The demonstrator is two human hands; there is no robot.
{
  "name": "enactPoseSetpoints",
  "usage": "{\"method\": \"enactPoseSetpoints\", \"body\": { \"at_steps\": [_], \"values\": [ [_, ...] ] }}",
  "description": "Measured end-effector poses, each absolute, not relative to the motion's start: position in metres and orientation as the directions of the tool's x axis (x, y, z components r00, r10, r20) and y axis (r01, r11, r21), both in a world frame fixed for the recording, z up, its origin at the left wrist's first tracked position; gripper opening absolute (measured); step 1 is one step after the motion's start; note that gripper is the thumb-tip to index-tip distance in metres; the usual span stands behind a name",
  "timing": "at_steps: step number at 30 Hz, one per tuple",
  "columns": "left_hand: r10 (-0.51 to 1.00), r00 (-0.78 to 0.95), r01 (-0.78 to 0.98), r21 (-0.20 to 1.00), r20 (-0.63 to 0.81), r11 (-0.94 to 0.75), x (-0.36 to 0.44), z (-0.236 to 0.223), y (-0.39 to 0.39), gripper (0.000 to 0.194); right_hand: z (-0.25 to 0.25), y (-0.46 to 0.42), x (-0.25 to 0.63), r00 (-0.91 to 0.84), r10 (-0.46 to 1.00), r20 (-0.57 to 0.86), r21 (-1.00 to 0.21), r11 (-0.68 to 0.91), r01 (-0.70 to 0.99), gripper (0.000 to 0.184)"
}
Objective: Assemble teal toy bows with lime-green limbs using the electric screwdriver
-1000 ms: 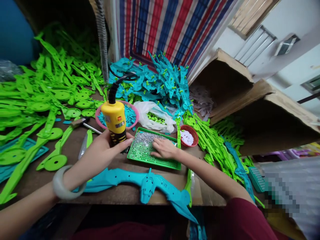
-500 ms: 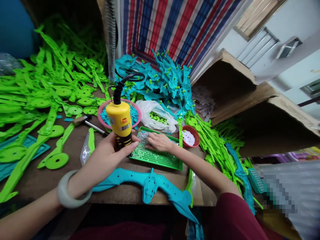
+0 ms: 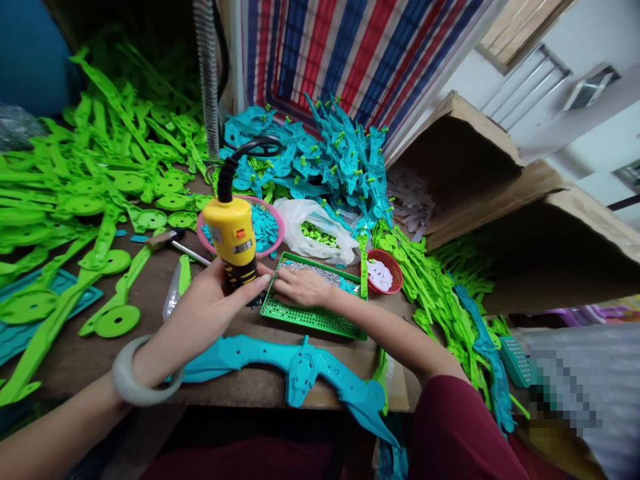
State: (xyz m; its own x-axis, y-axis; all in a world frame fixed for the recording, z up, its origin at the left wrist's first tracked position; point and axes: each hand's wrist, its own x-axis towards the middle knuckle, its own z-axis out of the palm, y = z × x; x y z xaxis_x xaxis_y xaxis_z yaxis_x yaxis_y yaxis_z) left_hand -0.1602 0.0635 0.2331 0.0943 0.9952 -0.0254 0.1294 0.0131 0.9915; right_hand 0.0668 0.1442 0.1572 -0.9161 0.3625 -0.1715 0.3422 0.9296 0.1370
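My left hand (image 3: 207, 307) is wrapped round the dark lower grip of a yellow electric screwdriver (image 3: 230, 230), held upright with its black cord rising from the top. The tool's tip is hidden behind my hand. My right hand (image 3: 303, 287) reaches down into the left part of a shallow green perforated tray (image 3: 315, 322). Its fingers are curled and bunched over the tray floor; what they hold, if anything, is hidden. Small silvery screws (image 3: 325, 272) lie along the tray's far side. A blue bow-shaped plastic part (image 3: 305, 373) rests at the table's front edge, touched by neither hand.
Green plastic parts (image 3: 130, 183) pile up on the left, with more (image 3: 430, 287) at right. Behind stand a pink basin (image 3: 281, 230), a white plastic bag (image 3: 293, 217) of green pieces and heaped blue parts (image 3: 345, 160). A hammer (image 3: 165, 240) lies left; a red bowl (image 3: 397, 270) sits right.
My right hand has slid left across the tray, from its middle to its left end, moving the screws toward the far side. My left hand still holds the screwdriver nearly in place.
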Motion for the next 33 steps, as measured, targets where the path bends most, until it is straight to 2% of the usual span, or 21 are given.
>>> {"method": "enactPoseSetpoints", "body": {
  "at_steps": [3, 6, 11, 13, 15, 17, 20, 23, 28, 31, 33],
  "values": [
    [0.998, 0.063, 0.155, 0.988, -0.032, 0.022, -0.162, 0.233, 0.067, 0.045, 0.157, 0.143, 0.076, -0.906, 0.389, -0.167, 0.135, 0.919, 0.370, 0.048],
    [0.999, 0.029, 0.120, 0.992, -0.046, 0.042, -0.160, 0.232, 0.071, 0.049, 0.155, 0.141, 0.090, -0.914, 0.375, -0.157, 0.119, 0.926, 0.359, 0.040],
    [0.996, 0.078, 0.135, 0.991, -0.032, 0.022, -0.152, 0.230, 0.079, 0.046, 0.168, 0.128, 0.104, -0.871, 0.488, -0.053, 0.131, 0.868, 0.478, 0.031],
    [0.994, 0.113, 0.196, 0.980, 0.000, -0.022, -0.143, 0.228, 0.083, 0.043, 0.183, 0.117, 0.098, -0.804, 0.576, 0.152, -0.023, 0.815, 0.579, 0.032],
    [0.982, 0.174, 0.320, 0.938, 0.077, -0.130, -0.131, 0.225, 0.087, 0.039, 0.203, 0.107, 0.087, -0.637, 0.690, 0.345, -0.313, 0.724, 0.615, 0.052],
    [0.941, 0.299, 0.499, 0.816, 0.156, -0.294, -0.117, 0.222, 0.089, 0.032, 0.223, 0.100, 0.076, -0.545, 0.763, 0.347, -0.571, 0.633, 0.523, 0.054],
    [0.873, 0.461, 0.656, 0.603, 0.157, -0.455, -0.103, 0.218, 0.080, 0.027, 0.245, 0.094, 0.074, -0.567, 0.795, 0.214, -0.781, 0.488, 0.390, 0.036],
    [0.861, 0.490, 0.709, 0.512, 0.137, -0.485, -0.098, 0.209, 0.055, 0.024, 0.254, 0.088, 0.091, -0.451, 0.866, 0.216, -0.885, 0.369, 0.283, 0.029],
    [0.785, 0.590, 0.742, 0.255, 0.191, -0.620, -0.087, 0.180, 0.016, 0.018, 0.249, 0.083, 0.109, -0.164, 0.955, 0.249, -0.966, 0.257, 0.031, 0.039],
    [0.775, 0.598, 0.744, 0.218, 0.206, -0.632, -0.078, 0.167, 0.005, 0.027, 0.232, 0.081, 0.100, -0.052, 0.961, 0.270, -0.961, 0.266, -0.081, 0.042],
    [0.767, 0.597, 0.739, 0.211, 0.236, -0.640, -0.074, 0.161, -0.004, 0.030, 0.217, 0.077, 0.093, 0.015, 0.956, 0.294, -0.954, 0.294, -0.059, 0.040]
  ]
}}
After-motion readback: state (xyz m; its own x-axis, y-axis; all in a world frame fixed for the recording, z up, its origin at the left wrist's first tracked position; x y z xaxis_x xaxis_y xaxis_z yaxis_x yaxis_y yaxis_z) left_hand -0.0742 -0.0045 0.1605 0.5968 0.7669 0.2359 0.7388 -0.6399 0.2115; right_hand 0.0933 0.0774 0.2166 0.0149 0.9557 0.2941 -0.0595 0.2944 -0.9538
